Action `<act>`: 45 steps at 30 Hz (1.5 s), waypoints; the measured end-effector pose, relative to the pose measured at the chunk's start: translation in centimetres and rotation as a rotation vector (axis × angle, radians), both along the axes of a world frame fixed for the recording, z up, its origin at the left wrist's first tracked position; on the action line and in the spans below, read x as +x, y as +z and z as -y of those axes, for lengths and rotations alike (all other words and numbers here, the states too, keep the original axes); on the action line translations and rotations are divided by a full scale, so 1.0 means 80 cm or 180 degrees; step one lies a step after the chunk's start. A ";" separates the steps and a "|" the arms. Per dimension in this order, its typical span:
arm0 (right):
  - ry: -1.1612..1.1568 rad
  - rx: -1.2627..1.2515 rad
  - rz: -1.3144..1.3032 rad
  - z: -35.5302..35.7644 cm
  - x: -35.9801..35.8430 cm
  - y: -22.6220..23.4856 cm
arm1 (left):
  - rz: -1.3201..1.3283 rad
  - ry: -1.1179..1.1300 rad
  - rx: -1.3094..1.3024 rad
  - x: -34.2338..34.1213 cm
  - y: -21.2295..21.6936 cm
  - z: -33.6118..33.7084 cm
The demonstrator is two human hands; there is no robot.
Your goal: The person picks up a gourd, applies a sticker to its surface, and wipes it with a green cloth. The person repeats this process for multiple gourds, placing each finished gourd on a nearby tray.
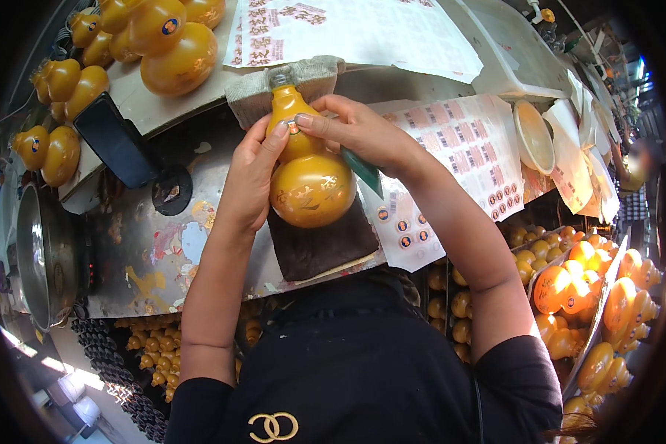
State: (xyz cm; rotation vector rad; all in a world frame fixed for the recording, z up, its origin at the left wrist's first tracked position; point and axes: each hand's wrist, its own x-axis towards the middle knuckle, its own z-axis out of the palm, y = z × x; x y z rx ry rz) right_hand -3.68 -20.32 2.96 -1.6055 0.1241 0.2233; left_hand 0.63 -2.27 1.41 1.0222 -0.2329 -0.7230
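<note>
A glossy amber gourd-shaped bottle (312,194) lies with its neck pointing away from me, on a dark pad (314,250) and a folded grey cloth (248,96). My left hand (251,174) is closed around its left side at the waist. From the right, my right hand (362,133) grips its upper bulb. Both thumbs press at a small round sticker (294,127) on that bulb. A green pointed scraper (362,173) juts from beneath my right hand, apparently tucked in its fingers. Gold lettering marks the lower bulb.
Sticker sheets (451,148) lie right of the bottle, and a larger printed sheet (362,37) behind it. A phone (115,140) stands on a holder at left, near more gourd bottles (177,59). A metal pan (41,255) sits far left. Crated gourds (562,288) fill the lower right.
</note>
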 end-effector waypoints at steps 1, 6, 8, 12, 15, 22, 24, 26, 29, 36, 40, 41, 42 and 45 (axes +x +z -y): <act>0.0022 0.0032 -0.0012 0.000 0.000 0.001 | -0.0012 -0.0005 -0.0019 0.000 0.000 -0.001; 0.0025 0.0084 -0.0057 0.001 -0.004 0.005 | -0.0073 -0.0017 -0.0037 0.000 0.003 -0.002; 0.0050 0.0143 -0.0082 0.003 -0.003 0.004 | -0.0202 -0.0038 0.0017 0.005 0.009 -0.002; -0.0074 0.0152 -0.0288 0.005 0.006 0.010 | -0.0579 -0.0158 -0.0073 0.017 0.008 0.004; -0.0188 -0.0594 -0.0008 -0.009 0.007 0.007 | -0.0250 -0.0062 0.0216 0.015 0.006 0.010; -0.0096 -0.0523 -0.0088 -0.007 0.005 0.009 | 0.0143 0.0134 0.0286 0.006 0.003 0.010; -0.0113 -0.0477 -0.0062 -0.007 0.006 0.004 | 0.0161 0.0137 0.0268 0.005 0.004 0.010; -0.0113 -0.0455 -0.0062 -0.005 0.004 0.004 | 0.0160 0.0135 0.0251 0.005 0.002 0.011; -0.0062 -0.0413 -0.0047 -0.005 0.002 0.008 | 0.0332 0.0045 0.0286 0.009 -0.005 0.005; 0.0052 -0.0632 0.0125 -0.002 -0.002 0.002 | 0.0085 -0.0203 0.0193 0.013 0.007 -0.001; 0.0142 -0.0654 0.0087 0.001 -0.001 0.000 | 0.0602 -0.0241 0.0370 0.013 -0.007 -0.002; 0.0148 -0.0546 0.0068 0.001 -0.003 0.000 | 0.0615 -0.0247 0.0356 0.012 -0.007 -0.003; 0.0155 -0.0444 0.0056 0.000 -0.004 0.002 | 0.0634 -0.0244 0.0342 0.012 -0.009 -0.003; 0.0187 -0.0179 0.0007 0.003 -0.005 0.001 | 0.0694 -0.0251 0.0300 0.012 -0.011 -0.004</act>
